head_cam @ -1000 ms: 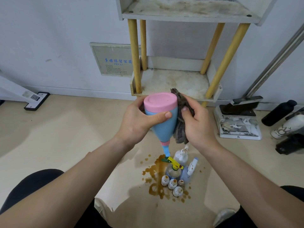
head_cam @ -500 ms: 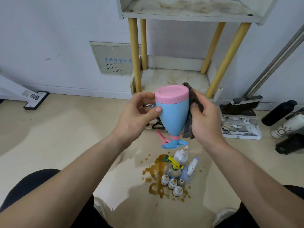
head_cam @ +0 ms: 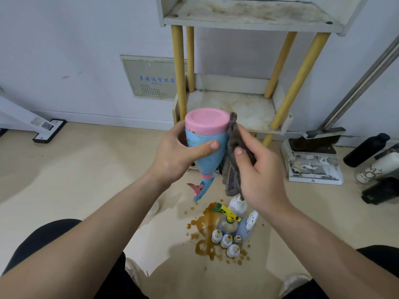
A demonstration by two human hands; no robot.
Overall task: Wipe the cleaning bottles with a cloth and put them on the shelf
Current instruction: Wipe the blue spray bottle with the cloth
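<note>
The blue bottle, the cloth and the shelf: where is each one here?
blue bottle (head_cam: 210, 162), head view, on its blue body.
cloth (head_cam: 232, 182), head view, on its hanging lower end.
shelf (head_cam: 244, 108), head view, on its bare lower board.

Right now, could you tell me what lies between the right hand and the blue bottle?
The grey cloth, which the right hand holds beside the blue bottle, per the head view.

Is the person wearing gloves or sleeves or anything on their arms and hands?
No. The left hand and right hand are bare: no gloves, rings or watch show. Both forearms are bare too, with no sleeve in view. The nails are short and unpainted.
</note>
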